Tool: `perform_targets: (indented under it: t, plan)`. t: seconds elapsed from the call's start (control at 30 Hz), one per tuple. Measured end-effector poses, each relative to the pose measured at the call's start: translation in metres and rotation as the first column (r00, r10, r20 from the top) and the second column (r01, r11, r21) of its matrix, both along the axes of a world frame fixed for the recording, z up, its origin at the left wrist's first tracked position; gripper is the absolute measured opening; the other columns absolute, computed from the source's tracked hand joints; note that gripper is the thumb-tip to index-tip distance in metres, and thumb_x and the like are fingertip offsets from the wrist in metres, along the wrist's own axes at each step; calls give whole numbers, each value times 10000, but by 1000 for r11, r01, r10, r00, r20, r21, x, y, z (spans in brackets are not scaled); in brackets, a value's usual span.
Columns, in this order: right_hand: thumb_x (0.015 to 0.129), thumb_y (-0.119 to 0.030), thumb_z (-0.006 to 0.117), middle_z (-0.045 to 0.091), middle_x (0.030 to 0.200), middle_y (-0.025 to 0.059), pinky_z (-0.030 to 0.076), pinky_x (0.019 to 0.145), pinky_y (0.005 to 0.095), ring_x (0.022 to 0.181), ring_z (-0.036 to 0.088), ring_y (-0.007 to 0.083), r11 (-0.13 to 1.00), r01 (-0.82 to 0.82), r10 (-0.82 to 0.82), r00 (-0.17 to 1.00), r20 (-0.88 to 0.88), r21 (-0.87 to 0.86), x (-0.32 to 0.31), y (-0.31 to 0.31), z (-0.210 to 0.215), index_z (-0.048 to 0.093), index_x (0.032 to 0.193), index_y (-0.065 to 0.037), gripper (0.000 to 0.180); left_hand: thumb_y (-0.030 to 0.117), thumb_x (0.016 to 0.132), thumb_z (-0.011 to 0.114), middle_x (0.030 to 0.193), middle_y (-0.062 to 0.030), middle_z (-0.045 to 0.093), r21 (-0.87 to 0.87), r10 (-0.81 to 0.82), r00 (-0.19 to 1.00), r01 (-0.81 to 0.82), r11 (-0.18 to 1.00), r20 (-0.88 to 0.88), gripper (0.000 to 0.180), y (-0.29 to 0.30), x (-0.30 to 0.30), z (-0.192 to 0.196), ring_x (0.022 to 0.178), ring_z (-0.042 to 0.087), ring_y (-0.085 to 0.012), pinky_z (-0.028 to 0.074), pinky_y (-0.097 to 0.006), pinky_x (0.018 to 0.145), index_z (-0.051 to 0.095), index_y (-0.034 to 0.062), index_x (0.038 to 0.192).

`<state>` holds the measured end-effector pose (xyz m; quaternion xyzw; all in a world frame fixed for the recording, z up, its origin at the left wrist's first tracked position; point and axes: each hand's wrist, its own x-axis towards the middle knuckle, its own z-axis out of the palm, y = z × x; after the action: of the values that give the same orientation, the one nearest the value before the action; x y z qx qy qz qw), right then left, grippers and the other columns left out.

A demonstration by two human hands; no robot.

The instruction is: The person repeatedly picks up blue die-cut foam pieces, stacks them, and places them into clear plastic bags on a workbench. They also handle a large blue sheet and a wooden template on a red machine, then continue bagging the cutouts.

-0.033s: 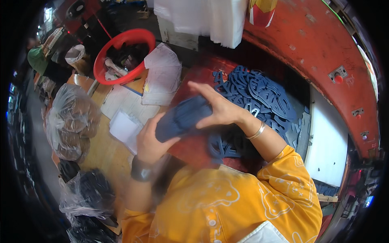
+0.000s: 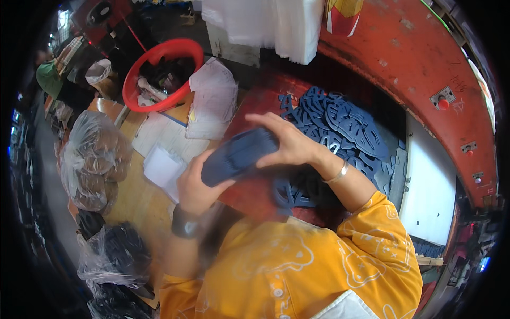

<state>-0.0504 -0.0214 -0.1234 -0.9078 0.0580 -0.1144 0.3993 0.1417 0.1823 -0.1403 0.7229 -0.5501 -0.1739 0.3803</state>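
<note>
Between my two hands is a stack of dark blue flat cut pieces [image 2: 237, 155], tilted and slightly blurred. My left hand [image 2: 197, 183] is wrapped round its lower left end. My right hand [image 2: 289, 139] grips the opposite end, thumb on the near side, with some fingers stretched out beyond the far side. Under the stack lies a red work surface [image 2: 249, 198]. Just beyond my right wrist is a heap of dark blue sheet pieces with cut-out openings [image 2: 350, 125]. A smaller loose blue piece [image 2: 295, 198] rests below my right forearm.
Left of my hands, loose papers [image 2: 163, 167] lie on a wooden table [image 2: 130, 199]. A red basin [image 2: 130, 90] holds mixed scraps. Clear plastic bags [image 2: 93, 154] line the left edge. A red machine beam with buttons [image 2: 398, 58] arches along the right, above a white panel [image 2: 427, 181].
My right fingertips have dropped slightly, and the stack has shifted a touch to the left. Both hands keep their hold on it.
</note>
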Motion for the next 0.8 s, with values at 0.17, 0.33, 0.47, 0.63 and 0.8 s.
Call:
perform_targets:
  t: [0.17,0.33,0.47,0.63,0.8]
  plan:
    - [616,-231,882,339,1452,192,359,1034,378,1283,401,293,990,138,-136,968,212,6,2,19,3,131,1496,-26,1175,200,570,868,1152,-163,566,-152,122,965,-88,984,230,827,5,-7,3,1044,559,-364,475,-422,871,484,59,1289]
    - [587,-203,893,351,1427,214,298,1101,369,1311,385,301,903,205,-134,969,-206,377,6,13,2,87,1504,-45,1231,246,551,879,1307,-185,478,121,-35,999,31,992,28,1022,7,2,5,1206,460,-363,370,-431,1031,348,76,1407]
    - [586,-259,883,269,1461,265,236,1139,402,1380,265,386,995,58,-41,976,215,-77,2,14,-4,113,1485,-9,1210,244,550,880,1325,-184,451,171,-26,1000,27,985,-8,1070,8,4,5,1241,423,-369,351,-427,1046,300,90,1436]
    - [577,-270,894,108,1530,263,171,1159,391,1440,131,335,978,37,-69,986,153,203,3,13,-21,26,1495,-4,1291,227,555,868,1281,-181,477,-52,-40,968,54,997,246,1010,2,2,2,1183,470,-362,397,-426,994,348,69,1407]
    - [591,-229,877,119,1539,236,165,1161,379,1440,133,335,949,39,-71,993,93,313,3,11,-26,62,1494,1,1238,185,576,850,1248,-182,497,-20,-68,981,73,997,182,965,-3,6,0,1156,475,-369,401,-441,969,361,44,1395]
